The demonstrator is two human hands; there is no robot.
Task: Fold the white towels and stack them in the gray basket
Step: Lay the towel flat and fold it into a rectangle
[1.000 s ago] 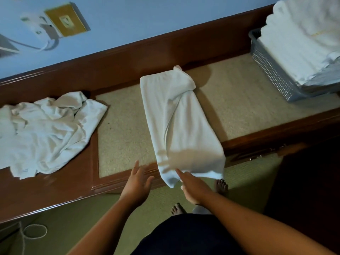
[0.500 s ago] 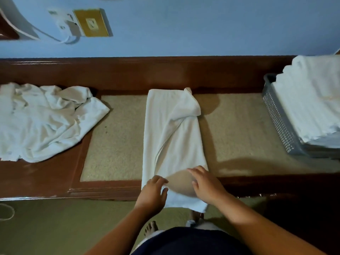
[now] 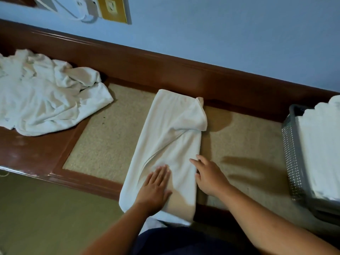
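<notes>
A white towel [image 3: 169, 140], folded into a long strip, lies across the tan-topped wooden bench [image 3: 103, 148]; its near end hangs over the front edge and its far right corner is flipped up. My left hand [image 3: 155, 188] lies flat, palm down, on the towel's near part. My right hand [image 3: 209, 175] rests with spread fingers at the towel's right edge. A gray mesh basket [image 3: 292, 159] at the far right holds a stack of folded white towels [image 3: 323, 144]. A crumpled heap of white towels [image 3: 46, 96] sits at the left.
A dark wooden rail [image 3: 165, 70] runs behind the bench below the blue wall. A brass-coloured wall plate [image 3: 112, 8] with a white cable is at the top left. Green floor [image 3: 46, 208] lies in front of the bench.
Both hands have moved forward from the towel's hanging end onto the bench. The left one now presses flat on the towel, the right one has shifted to its right edge. The camera tilted.
</notes>
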